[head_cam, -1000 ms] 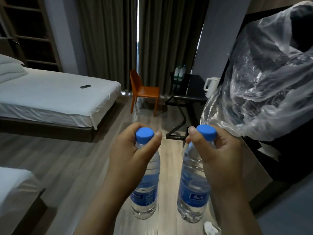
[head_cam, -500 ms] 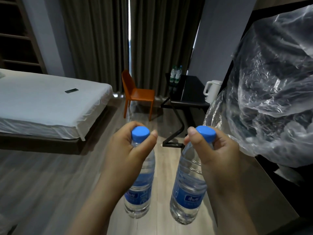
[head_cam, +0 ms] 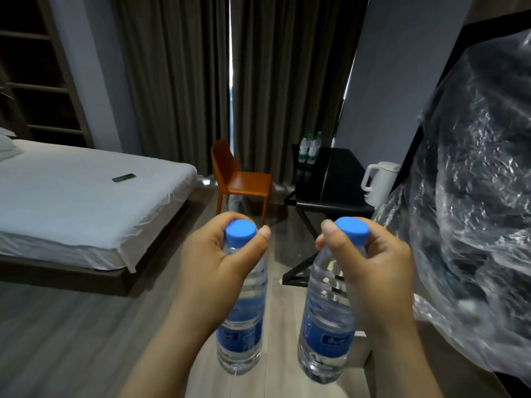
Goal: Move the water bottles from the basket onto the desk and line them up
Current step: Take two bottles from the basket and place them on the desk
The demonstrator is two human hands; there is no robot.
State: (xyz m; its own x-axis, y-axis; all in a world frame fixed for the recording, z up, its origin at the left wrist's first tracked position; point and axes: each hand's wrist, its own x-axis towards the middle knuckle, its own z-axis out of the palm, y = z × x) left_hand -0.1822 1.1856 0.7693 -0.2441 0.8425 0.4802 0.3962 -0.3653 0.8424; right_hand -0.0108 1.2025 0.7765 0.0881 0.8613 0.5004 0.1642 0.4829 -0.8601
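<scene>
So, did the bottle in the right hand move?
Yes. The right-hand bottle has been carried forward, nearer the black desk, which looks bigger than before.

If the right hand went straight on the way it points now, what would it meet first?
Probably the near edge of the black desk, which lies directly beyond the right hand and its blue-capped clear water bottle; nothing shows between, though depth is unclear.
</scene>
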